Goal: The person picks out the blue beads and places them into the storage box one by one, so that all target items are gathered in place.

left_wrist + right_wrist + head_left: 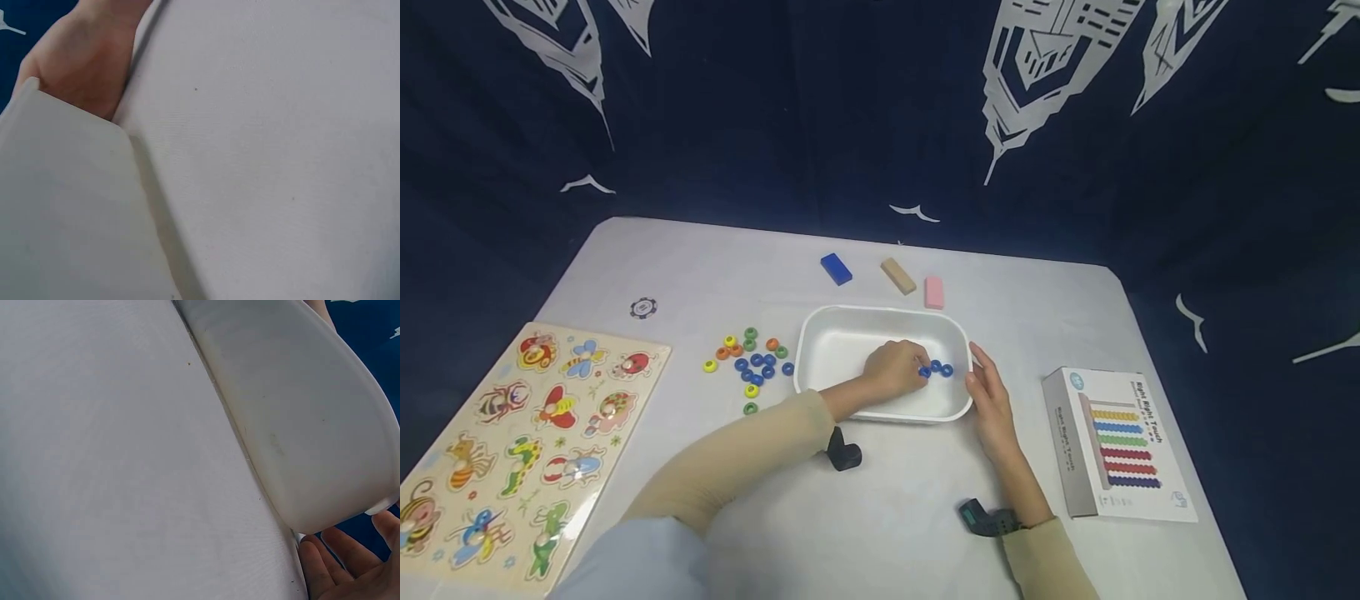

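A white rectangular tray (pixel 880 313) stands mid-table. My left hand (pixel 895 368) reaches over its near rim with curled fingers, pinching a blue bead (pixel 924 372) low over the tray's floor. Two more blue beads (pixel 947 370) lie just right of those fingertips. In the left wrist view the left hand (pixel 84 56) shows behind the tray's wall (pixel 69 181), its fingers hidden. My right hand (pixel 994 408) rests against the tray's right end, fingers fairly straight. From the right wrist, the right hand (pixel 356 569) shows its fingertips close to the tray's corner.
Left of the tray lie loose blue, green, orange and yellow beads (pixel 757 360). Behind it are a blue block (pixel 837 269), a tan block (pixel 898 276) and a pink block (pixel 934 292). An insect puzzle board (pixel 527 442) lies far left; a bead-toy box (pixel 1123 446) lies right.
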A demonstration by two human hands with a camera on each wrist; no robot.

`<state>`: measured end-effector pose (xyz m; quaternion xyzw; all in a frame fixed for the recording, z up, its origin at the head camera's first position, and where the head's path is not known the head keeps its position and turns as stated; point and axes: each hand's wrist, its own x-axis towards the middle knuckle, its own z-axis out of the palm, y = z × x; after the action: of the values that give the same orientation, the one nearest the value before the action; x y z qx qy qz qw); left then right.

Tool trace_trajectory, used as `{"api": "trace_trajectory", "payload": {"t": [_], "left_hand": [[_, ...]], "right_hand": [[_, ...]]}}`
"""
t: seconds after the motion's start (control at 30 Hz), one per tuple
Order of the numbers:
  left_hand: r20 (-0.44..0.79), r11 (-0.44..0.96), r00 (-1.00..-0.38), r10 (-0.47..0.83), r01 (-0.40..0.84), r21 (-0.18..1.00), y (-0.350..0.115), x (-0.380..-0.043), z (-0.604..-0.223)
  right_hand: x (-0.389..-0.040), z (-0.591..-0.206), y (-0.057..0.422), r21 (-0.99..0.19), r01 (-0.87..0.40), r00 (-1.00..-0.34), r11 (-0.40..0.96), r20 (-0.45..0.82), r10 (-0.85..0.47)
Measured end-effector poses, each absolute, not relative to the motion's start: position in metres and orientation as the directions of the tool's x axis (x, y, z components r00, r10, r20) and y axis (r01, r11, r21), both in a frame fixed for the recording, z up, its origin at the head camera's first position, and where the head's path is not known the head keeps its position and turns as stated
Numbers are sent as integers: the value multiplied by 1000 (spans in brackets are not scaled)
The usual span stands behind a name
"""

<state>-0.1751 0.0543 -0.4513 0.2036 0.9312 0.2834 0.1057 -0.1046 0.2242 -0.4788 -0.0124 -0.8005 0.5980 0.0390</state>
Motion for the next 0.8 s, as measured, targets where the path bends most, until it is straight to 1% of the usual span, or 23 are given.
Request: {"api": "trace_trajectory", "payload": {"t": [0.13, 0.23, 0.3, 0.4, 0.5, 0.57, 0.63, 0.7, 0.8], "left_hand": [[-94, 759, -891, 443, 317, 569, 58, -176, -450], [-110, 750, -887, 449, 307, 586, 56, -175, -447], [-97, 734, -886, 453, 309, 606, 52, -172, -444], [-16, 687, -889, 458, 343, 641, 42, -162, -434], [139, 620, -890, 435, 408, 670, 25, -143, -423], [244, 571, -887, 392, 442, 692, 9, -130, -416], [325, 525, -889, 321, 453, 720, -11, -120, -414], [365, 497, -902, 233, 432, 752, -35, -112, -416], [366, 471, -927, 82, 360, 805, -74, -108, -424]], "right_hand": [[-101, -466, 220, -958, -24, -998, 287, 40, 50], [-98, -456, 217, -957, -26, -998, 288, 41, 45], [-97, -453, 216, -957, -24, -998, 291, 40, 47], [-97, -452, 215, -955, -19, -998, 296, 33, 45], [-97, -452, 215, -951, -5, -999, 308, 21, 48], [-97, -453, 215, -950, 0, -998, 312, 18, 56], [-97, -452, 215, -950, 5, -998, 313, 16, 63], [-96, -452, 216, -951, -3, -998, 308, 24, 64], [-96, -453, 216, -951, -6, -998, 309, 27, 62]]}}
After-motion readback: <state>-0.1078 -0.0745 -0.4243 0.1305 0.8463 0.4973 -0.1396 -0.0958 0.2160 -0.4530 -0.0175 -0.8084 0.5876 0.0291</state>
